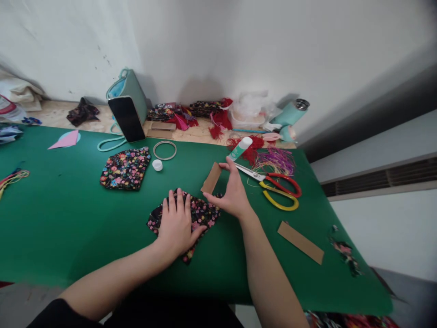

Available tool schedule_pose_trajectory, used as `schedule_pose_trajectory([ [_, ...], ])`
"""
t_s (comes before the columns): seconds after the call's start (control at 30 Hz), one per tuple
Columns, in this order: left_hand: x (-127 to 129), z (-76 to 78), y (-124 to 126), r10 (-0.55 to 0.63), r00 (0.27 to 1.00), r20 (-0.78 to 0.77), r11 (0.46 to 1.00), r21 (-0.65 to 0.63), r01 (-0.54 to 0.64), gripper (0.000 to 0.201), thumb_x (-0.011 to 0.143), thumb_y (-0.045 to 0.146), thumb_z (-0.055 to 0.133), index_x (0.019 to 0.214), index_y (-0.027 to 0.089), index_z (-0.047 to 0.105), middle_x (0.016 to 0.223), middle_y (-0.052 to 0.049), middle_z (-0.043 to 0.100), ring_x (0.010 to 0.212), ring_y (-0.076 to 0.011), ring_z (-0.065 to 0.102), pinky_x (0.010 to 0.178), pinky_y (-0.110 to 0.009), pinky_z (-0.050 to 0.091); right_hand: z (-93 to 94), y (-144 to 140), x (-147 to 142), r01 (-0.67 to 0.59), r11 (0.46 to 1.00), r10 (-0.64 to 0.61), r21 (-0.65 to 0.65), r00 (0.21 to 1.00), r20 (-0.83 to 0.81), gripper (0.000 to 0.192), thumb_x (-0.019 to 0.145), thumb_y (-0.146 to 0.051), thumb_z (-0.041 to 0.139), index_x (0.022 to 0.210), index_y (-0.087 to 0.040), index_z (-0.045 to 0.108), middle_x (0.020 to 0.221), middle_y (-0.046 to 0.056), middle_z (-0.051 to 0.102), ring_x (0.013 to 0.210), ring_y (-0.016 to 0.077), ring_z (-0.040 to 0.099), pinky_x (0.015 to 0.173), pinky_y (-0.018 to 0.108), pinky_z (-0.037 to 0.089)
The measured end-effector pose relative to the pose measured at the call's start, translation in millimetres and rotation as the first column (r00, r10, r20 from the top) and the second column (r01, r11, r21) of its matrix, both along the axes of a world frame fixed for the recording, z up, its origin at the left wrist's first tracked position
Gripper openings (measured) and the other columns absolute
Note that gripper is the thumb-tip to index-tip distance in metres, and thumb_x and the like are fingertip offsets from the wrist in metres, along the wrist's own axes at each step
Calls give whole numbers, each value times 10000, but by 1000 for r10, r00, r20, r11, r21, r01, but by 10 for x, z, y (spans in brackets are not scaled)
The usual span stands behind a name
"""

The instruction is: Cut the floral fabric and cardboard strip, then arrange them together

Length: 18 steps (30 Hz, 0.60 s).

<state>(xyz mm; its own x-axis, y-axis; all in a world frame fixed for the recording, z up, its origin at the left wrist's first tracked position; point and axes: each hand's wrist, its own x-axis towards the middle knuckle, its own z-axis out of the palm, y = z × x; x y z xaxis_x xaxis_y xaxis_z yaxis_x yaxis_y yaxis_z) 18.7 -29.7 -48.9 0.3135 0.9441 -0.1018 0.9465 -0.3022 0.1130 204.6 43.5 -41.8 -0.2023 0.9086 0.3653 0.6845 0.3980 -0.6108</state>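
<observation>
Head camera view, looking down on a table covered in a green mat (pixel 68 228). Nearest, close to the front edge, the left hand (pixel 177 223) is pressing flat, fingers spread wide, on a black flowered cloth piece (pixel 205 214). Just beyond it, the right hand (pixel 232 193) is pinching a small brown card strip (pixel 211 177) between thumb and fingertips, holding it tilted over the cloth's far edge. The strip is not yet lying on the cloth, so joining the two looks barely begun. Toward the right edge, a longer card strip (pixel 300 242) is lying flat. Further back are red and yellow handled scissors (pixel 273 187), an open glue stick (pixel 241 149), its white cap (pixel 157 165), a second flowered cloth (pixel 125 168) and a thin ring (pixel 165 150). Along the far edge, a dark phone (pixel 127 118) is leaning upright.
</observation>
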Motion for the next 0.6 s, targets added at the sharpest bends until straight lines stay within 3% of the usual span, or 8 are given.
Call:
schedule_pose_trajectory([
  [0.1,-135,-34,159,-192,980,59,981,14,191,988,752,739,478,1479,99,283,1555,-229,149,1421,-452,87,1123,-584,130,15,-11,-4,-5,1000,5,-8,1000,-12,1060,681,-440,735,1483,-222,77,1326,167,444,1242,352,447,1055,581,357],
  [0.2,-315,-45,401,-439,891,118,898,25,439,893,796,741,402,1495,208,248,1586,-128,118,1454,-339,80,1160,-518,77,33,-21,1,-2,1000,2,-11,1000,-23,1060,679,-423,739,1485,-218,82,1321,165,447,1239,347,450,1063,570,355],
  [0.27,-355,-39,474,-386,916,111,922,62,381,878,819,730,374,1491,177,257,1583,-133,136,1455,-333,71,1164,-508,76,45,-27,5,2,1000,-2,-9,1000,-26,1060,680,-416,741,1486,-211,85,1326,169,445,1242,346,446,1067,565,352],
  [0.33,-300,-36,430,-197,976,90,976,108,187,874,850,685,371,1483,91,260,1567,-172,176,1450,-357,62,1164,-507,98,55,-33,7,2,1000,-2,-7,1000,-27,1061,682,-416,742,1488,-211,83,1333,171,442,1243,347,445,1066,567,350],
  [0.4,-186,-53,307,-2,998,70,991,134,-8,906,852,681,361,1449,3,299,1527,-231,252,1435,-401,97,1152,-540,117,62,-37,7,-3,1000,3,-1,1000,-25,1068,679,-420,747,1489,-219,81,1334,167,443,1239,349,449,1061,575,350],
  [0.43,-130,-70,243,44,997,56,990,135,-51,897,853,679,356,1430,-7,334,1501,-246,299,1423,-419,136,1141,-564,128,64,-38,7,-7,1000,7,4,1000,-24,1074,674,-424,751,1490,-222,81,1330,166,446,1237,351,451,1058,578,351],
  [0.53,-49,-140,167,-13,1000,26,989,146,9,882,853,661,381,1437,1,324,1510,-263,265,1417,-414,178,1139,-571,118,71,-44,10,-16,1000,16,14,999,-28,1086,663,-422,764,1490,-219,91,1317,166,453,1240,352,452,1060,576,352],
  [0.6,-88,-177,252,-102,994,27,983,155,96,894,840,656,418,1458,24,284,1537,-248,204,1428,-393,158,1145,-547,124,77,-52,14,-26,1000,26,-5,999,-27,1079,664,-403,768,1491,-224,97,1314,163,455,1240,348,456,1057,566,363],
])
